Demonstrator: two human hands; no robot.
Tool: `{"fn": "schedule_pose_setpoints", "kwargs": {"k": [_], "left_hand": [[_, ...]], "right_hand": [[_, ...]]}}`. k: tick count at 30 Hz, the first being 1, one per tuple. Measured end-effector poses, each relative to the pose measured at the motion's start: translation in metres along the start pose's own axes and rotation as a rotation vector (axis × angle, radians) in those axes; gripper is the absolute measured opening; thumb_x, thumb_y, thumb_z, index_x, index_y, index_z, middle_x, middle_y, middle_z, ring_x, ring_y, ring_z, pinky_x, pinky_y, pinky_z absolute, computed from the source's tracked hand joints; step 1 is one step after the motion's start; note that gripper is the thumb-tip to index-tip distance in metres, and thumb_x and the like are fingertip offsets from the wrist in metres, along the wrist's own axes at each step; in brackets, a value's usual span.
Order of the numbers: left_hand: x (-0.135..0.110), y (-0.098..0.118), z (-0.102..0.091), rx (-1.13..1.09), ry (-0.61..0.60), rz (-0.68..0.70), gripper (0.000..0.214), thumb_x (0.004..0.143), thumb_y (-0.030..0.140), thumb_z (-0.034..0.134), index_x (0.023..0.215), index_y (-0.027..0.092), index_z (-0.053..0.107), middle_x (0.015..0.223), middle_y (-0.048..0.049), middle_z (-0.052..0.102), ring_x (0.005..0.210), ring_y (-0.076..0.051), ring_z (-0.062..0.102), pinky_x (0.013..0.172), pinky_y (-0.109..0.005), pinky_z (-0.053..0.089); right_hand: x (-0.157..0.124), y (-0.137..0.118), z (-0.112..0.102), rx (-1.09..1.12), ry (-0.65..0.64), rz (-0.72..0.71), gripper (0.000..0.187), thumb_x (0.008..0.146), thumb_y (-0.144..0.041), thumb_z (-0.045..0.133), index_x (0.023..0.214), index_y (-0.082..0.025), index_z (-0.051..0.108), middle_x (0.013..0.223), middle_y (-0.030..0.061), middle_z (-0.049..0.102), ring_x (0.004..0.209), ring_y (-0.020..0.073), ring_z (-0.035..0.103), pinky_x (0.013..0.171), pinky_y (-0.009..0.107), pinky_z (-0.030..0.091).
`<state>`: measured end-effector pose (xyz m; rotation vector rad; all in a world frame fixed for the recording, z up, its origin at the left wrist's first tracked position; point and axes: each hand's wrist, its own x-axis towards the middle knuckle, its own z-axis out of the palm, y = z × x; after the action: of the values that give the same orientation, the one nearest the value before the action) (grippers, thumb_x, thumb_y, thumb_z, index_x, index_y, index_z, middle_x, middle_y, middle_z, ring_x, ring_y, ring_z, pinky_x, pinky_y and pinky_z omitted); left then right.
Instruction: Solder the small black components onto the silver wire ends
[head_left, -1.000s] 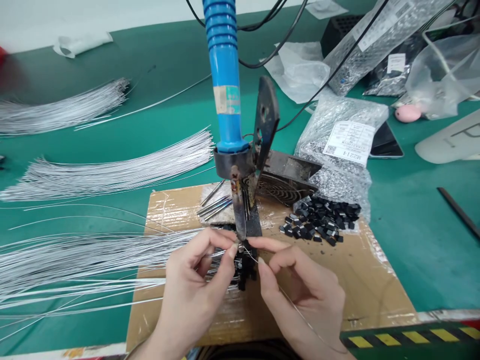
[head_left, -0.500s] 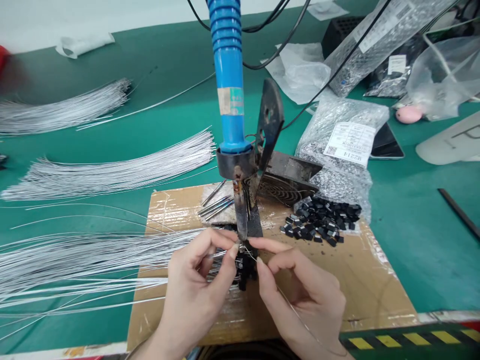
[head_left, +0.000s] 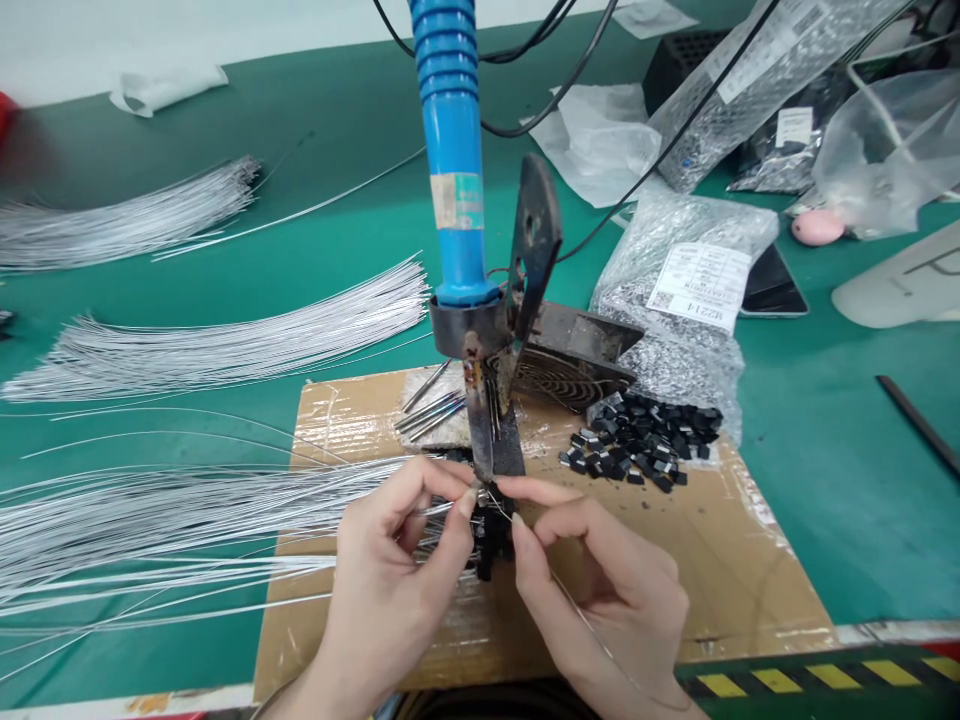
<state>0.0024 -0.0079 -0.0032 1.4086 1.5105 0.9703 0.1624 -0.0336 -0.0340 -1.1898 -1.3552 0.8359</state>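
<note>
A soldering iron (head_left: pixel 455 150) with a blue handle hangs tip down in a dark metal bracket (head_left: pixel 536 240). Just under its tip, my left hand (head_left: pixel 405 560) pinches a small shiny metal piece (head_left: pixel 482 495) between thumb and forefinger; the fingers hide part of it. Thin solder wire (head_left: pixel 501 506) is gripped by my right hand (head_left: pixel 607 580), its end reaching the metal piece at the tip. The wire's tail runs down across the right palm and wrist. Below the fingertips lies a cluster of black connectors (head_left: pixel 491 545), partly covered by the left hand.
Bundles of thin grey-white wires (head_left: pixel 187 510) lie at left. Loose black parts (head_left: pixel 649 440) spill from a bubble-wrap bag (head_left: pixel 686 290) on the right of the cardboard (head_left: pixel 720 560). A small fan (head_left: pixel 577 360) stands behind the iron, near several metal rods (head_left: pixel 435 412).
The iron's handle and bracket have shifted slightly left. Both hands keep nearly the same place and grip at the tip.
</note>
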Motion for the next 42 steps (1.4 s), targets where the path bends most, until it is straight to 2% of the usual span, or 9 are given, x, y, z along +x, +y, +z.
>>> {"fn": "schedule_pose_setpoints", "kwargs": {"k": [9,16,26,34,42], "left_hand": [[-0.0019,-0.0014,-0.0032,0.01,-0.017,-0.03,0.013,0.094,0.017,0.069,0.082,0.022,0.068,0.09,-0.0006,0.074,0.082,-0.014,0.072,0.065,-0.018,0.053],[-0.002,-0.0011,-0.0014,0.016,-0.011,-0.021,0.013,0.093,0.016,0.069,0.082,0.022,0.068,0.09,0.0002,0.074,0.081,-0.013,0.071,0.064,-0.017,0.052],[-0.0026,-0.0005,-0.0013,0.022,-0.003,0.003,0.014,0.093,0.015,0.069,0.082,0.023,0.069,0.087,0.0018,0.074,0.078,-0.012,0.071,0.062,-0.016,0.051],[-0.0045,-0.0051,-0.001,0.016,0.002,-0.001,0.014,0.095,0.016,0.069,0.083,0.023,0.07,0.091,0.0002,0.074,0.085,-0.014,0.072,0.071,-0.019,0.055],[-0.003,-0.0021,-0.0013,0.03,-0.029,0.004,0.015,0.094,0.015,0.069,0.082,0.023,0.069,0.086,0.0016,0.073,0.079,-0.012,0.07,0.065,-0.016,0.052]], "right_hand": [[0.0003,0.0013,0.0015,-0.017,0.012,-0.029,0.019,0.086,-0.002,0.071,0.085,-0.019,0.064,0.107,0.0067,0.082,0.087,0.015,0.081,0.083,0.02,0.063],[0.0004,-0.0004,0.0022,-0.017,0.004,-0.043,0.018,0.087,-0.002,0.07,0.085,-0.019,0.064,0.108,0.0086,0.082,0.092,0.0158,0.082,0.085,0.02,0.062],[0.0004,-0.0001,0.0031,-0.049,0.035,-0.06,0.019,0.086,-0.002,0.07,0.084,-0.02,0.064,0.101,0.0062,0.083,0.088,0.0184,0.083,0.082,0.023,0.065],[0.0021,-0.0006,0.0043,-0.057,0.045,-0.072,0.02,0.085,-0.001,0.071,0.085,-0.02,0.065,0.102,0.0058,0.083,0.086,0.0164,0.082,0.082,0.022,0.065],[0.0009,-0.0002,0.0044,-0.048,0.051,-0.064,0.021,0.084,0.0,0.071,0.085,-0.02,0.065,0.101,0.0057,0.082,0.087,0.0167,0.082,0.083,0.022,0.065]]}}
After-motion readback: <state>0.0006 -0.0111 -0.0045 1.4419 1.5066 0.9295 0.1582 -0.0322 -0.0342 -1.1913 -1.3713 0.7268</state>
